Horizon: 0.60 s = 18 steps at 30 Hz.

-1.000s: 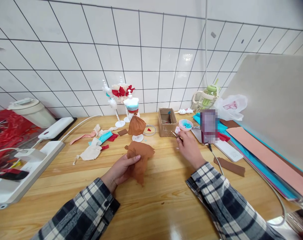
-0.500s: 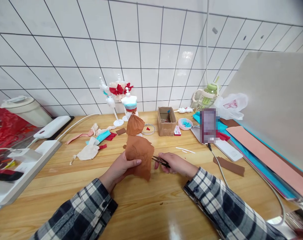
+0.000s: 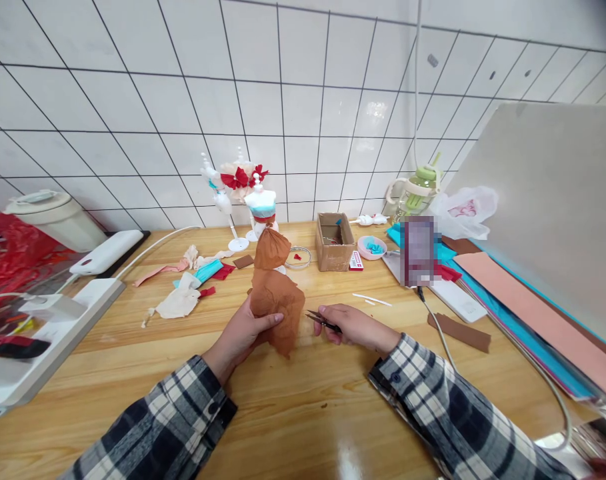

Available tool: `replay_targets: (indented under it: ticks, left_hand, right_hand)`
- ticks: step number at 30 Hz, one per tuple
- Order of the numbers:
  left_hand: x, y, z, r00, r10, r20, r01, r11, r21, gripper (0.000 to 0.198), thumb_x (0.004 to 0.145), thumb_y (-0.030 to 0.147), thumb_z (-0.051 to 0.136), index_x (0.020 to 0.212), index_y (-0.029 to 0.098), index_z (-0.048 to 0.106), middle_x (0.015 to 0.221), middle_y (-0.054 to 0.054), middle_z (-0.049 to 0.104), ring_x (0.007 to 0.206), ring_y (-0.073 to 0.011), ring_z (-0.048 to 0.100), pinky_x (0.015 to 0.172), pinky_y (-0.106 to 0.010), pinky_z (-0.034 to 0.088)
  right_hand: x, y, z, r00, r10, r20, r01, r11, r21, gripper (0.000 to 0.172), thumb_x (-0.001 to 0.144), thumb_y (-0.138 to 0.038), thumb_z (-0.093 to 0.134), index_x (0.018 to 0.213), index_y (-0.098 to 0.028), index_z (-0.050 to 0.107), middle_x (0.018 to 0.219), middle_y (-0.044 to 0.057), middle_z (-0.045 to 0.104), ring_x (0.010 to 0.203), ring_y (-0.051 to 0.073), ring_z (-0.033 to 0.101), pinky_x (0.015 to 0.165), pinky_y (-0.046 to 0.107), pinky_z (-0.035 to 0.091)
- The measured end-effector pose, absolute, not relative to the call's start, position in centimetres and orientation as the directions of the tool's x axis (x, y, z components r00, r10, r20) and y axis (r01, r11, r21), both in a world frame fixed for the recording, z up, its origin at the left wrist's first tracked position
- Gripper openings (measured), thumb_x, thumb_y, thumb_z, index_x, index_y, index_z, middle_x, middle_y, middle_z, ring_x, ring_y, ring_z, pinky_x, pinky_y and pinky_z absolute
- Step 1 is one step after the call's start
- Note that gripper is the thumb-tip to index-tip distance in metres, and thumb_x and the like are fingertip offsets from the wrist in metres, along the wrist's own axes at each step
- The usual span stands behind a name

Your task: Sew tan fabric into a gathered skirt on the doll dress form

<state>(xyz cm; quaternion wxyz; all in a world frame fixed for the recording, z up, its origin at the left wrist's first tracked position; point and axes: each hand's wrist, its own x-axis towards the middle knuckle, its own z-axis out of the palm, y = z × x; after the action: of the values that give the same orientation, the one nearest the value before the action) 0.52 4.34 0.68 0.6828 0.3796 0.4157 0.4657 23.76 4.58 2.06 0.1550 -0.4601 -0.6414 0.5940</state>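
My left hand is closed on a crumpled piece of brown paper, holding it upright above the wooden table. My right hand grips small dark snips, their tips pointing left at the paper's right edge, just short of it. Right behind the paper stands a small white mannequin stand wearing a brown paper skirt. Two more white mannequins with red bows stand by the tiled wall.
Paper scraps lie to the left, with a white power strip and a power bank. A cardboard box, a pink dish, a phone, a green bottle and coloured paper sheets fill the right.
My right hand drew back from near the cardboard box with the snips and came in beside the brown paper. My left hand lifted the paper upright and shifted it slightly.
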Motion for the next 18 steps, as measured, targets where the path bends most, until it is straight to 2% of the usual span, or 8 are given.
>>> replay_targets:
  ticks: [8,18]
  left_hand:
    - [0.6,4.4,0.6,0.263,0.944,-0.2,-0.241,0.265,0.934,0.065,0.06,0.021,0.083,0.117,0.017,0.054,0.113,-0.011,0.068,0.107,-0.0292,0.062,0.091,-0.041,0.048]
    - [0.7,4.3,0.7,0.274,0.949,-0.157,-0.15,0.203,0.968,0.061,0.06,0.022,0.082,0.114,0.019,0.054,0.115,-0.011,0.067,0.113,-0.0316,0.058,0.093,-0.041,0.046]
  right_hand:
    - [23.2,4.3,1.9,-0.522,0.809,-0.269,0.375,-0.065,-0.925,0.057,0.096,-0.054,0.025,0.08,-0.015,0.063,0.053,-0.003,0.046,0.049,0.01,0.041,0.051,0.022,0.033]
    - [22.6,4.2,1.7,-0.517,0.795,-0.318,0.448,-0.065,-0.891,0.056,0.097,-0.052,0.023,0.075,-0.016,0.061,0.051,-0.002,0.044,0.049,0.011,0.04,0.053,0.024,0.033]
